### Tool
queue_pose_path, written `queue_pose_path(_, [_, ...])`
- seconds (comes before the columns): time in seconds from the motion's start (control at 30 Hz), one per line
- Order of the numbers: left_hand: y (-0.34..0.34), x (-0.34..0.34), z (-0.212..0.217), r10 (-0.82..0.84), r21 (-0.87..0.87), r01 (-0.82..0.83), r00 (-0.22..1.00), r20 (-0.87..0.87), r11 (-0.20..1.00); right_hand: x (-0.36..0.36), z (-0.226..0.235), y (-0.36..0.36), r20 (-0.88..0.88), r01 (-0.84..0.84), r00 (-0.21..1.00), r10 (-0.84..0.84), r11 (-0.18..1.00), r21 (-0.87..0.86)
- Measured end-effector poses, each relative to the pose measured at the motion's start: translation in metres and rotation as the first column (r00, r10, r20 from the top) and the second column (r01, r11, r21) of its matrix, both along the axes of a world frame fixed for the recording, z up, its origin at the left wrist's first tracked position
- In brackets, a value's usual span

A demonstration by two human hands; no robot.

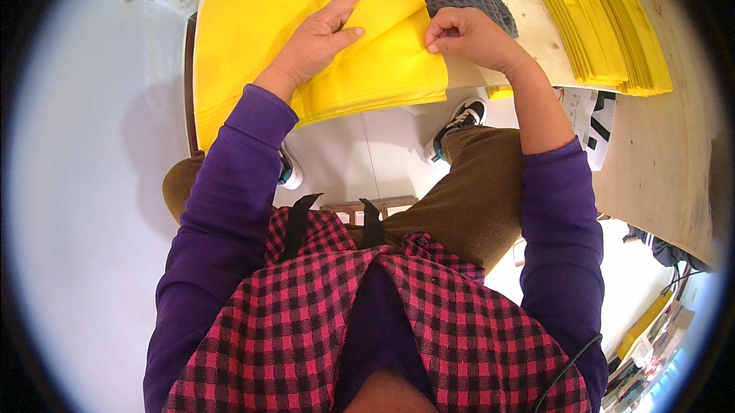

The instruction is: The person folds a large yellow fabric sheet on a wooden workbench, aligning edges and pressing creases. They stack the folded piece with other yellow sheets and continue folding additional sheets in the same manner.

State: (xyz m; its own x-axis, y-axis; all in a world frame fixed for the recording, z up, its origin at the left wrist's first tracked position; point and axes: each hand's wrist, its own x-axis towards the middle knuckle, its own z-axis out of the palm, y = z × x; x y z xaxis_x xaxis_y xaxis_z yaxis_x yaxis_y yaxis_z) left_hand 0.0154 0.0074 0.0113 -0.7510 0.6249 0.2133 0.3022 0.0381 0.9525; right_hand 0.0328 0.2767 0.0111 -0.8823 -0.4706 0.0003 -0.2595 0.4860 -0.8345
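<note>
A layered pile of yellow fabric sheets [253,38] lies on the table before me, overhanging its near edge. My left hand [314,44] rests on the top sheet with its fingers stretched out and the thumb apart. At the pile's right edge, my right hand [475,38] has thumb and forefinger pinched together on the edge of the yellow sheet. Creases run across the top sheet between the two hands. Just beyond my right hand lies a dark grey waffle-textured cloth [478,1].
Another thick stack of yellow fabric [605,30] stands at the table's right. The pale wooden tabletop [528,0] shows between the piles. A white printed bag or box [596,126] is below the right side. A white wall [99,145] rises at left; my legs are under the edge.
</note>
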Motion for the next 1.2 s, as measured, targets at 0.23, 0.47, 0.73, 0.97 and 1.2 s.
queue_pose_path(0.23, [-0.009, -0.005, -0.001, 0.029, -0.248, -0.035, 0.999, -0.028, 0.968, 0.001, 0.005, -0.002, -0.048, 0.021, 0.999, -0.019, 0.999, 0.042])
queue_pose_path(0.47, [-0.011, -0.008, -0.004, -0.049, -0.239, 0.032, 0.997, -0.065, 0.97, -0.001, 0.012, -0.005, -0.034, 0.051, 0.998, -0.052, 0.998, -0.032])
queue_pose_path(0.73, [-0.009, -0.003, 0.002, -0.124, -0.246, 0.102, 0.99, -0.073, 0.964, -0.004, 0.015, -0.008, -0.063, 0.07, 0.996, -0.07, 0.998, -0.003])
queue_pose_path(0.97, [-0.007, -0.001, 0.006, -0.124, -0.289, 0.086, 0.986, -0.115, 0.953, -0.008, 0.015, -0.013, -0.123, 0.102, 0.987, -0.102, 0.995, -0.006])
queue_pose_path(1.2, [-0.007, -0.005, -0.001, -0.089, -0.26, 0.072, 0.994, -0.056, 0.963, -0.004, 0.018, -0.008, -0.072, 0.304, 0.946, -0.315, 0.944, -0.126])
